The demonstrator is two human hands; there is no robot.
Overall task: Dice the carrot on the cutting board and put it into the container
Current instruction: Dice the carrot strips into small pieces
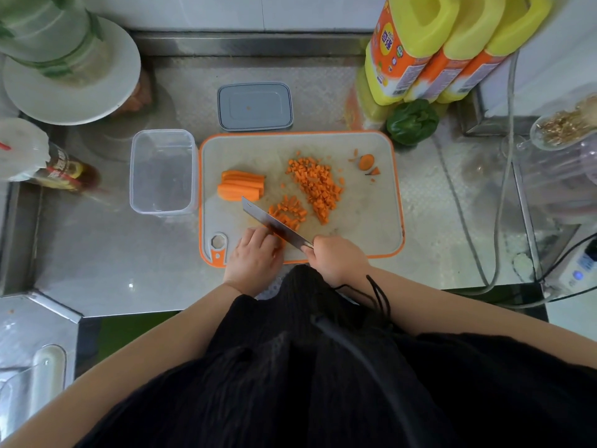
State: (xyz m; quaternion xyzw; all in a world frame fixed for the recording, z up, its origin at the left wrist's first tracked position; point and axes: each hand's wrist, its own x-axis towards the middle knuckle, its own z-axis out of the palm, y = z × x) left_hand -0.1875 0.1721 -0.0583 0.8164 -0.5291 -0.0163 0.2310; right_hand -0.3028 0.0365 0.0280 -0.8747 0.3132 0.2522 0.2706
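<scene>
**Dicing under way — fingers close to the blade**

Cutting board, centre frame; empty container touching its left edge. Uncut carrot sticks upper left of the board, diced carrot at centre. Risk: the knife could nick the curled left hand pinning strips beside the blade. Right hand is wrapped tightly round the handle.

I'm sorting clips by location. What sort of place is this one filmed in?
Most likely a kitchen, perhaps a commercial one: the worktop is stainless steel, three large yellow-capped bottles stand at the back, and a cutting board holds diced carrot beside a clear container.
</scene>
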